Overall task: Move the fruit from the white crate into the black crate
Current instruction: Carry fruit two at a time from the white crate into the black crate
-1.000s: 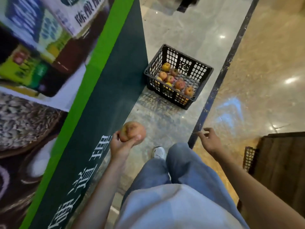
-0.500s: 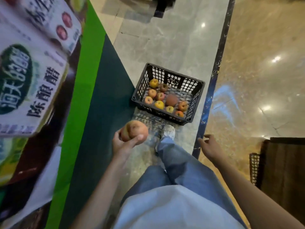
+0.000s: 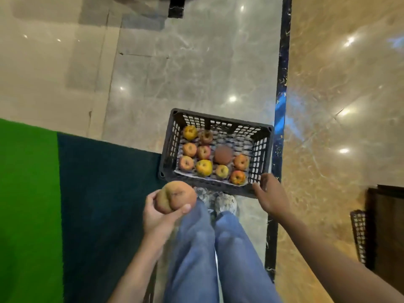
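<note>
Two legs in blue jeans (image 3: 196, 254) at the bottom, one shoe (image 3: 225, 203) poking out past them. Left hand (image 3: 156, 219) has its grip clamped round a big peachy-brown fruit (image 3: 176, 196), held just short of the near left corner of the black crate (image 3: 169, 149). Right hand (image 3: 272, 196) is empty, fingers loose and apart over the near right corner, can't tell if it's touching. Crate sits on the marble floor (image 3: 196, 62) with small yellow-red apples (image 3: 204, 167) and one round brown fruit (image 3: 223, 154) inside
</note>
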